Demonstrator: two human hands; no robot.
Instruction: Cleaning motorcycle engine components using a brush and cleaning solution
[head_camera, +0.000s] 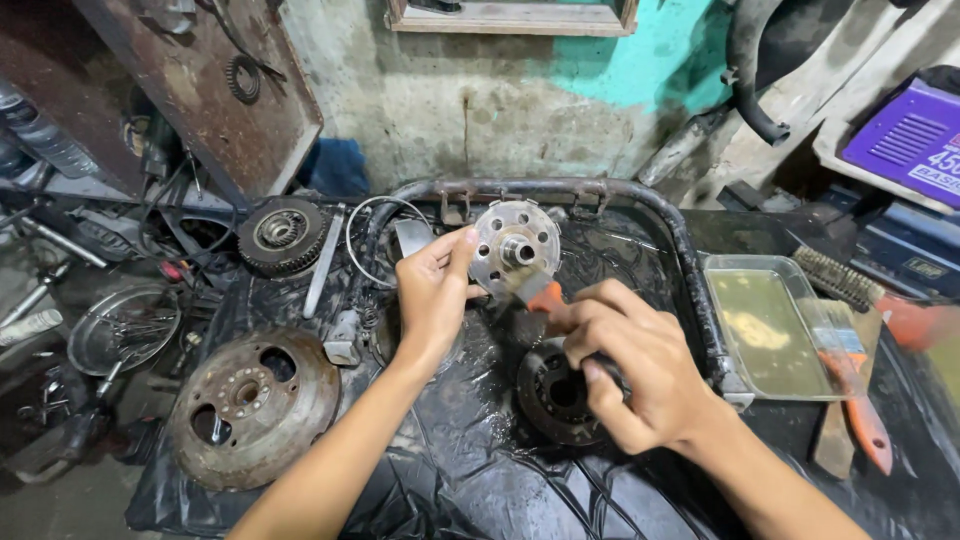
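Observation:
My left hand (435, 290) holds up a round silver metal hub (515, 245) with several holes and a central shaft, face tilted toward me. My right hand (630, 365) grips a tool with an orange handle (545, 295) whose tip touches the hub's lower edge. Under my right hand lies a dark round drum part (553, 395) on black plastic sheeting (470, 470).
A rusty round plate (250, 405) lies at the left. A toothed clutch gear (282, 235) sits behind it. At the right, a clear tray of yellowish liquid (770, 330), a paintbrush (850, 390), a wire brush (838, 278). A rusty bent tube frame (690, 260) borders the sheet.

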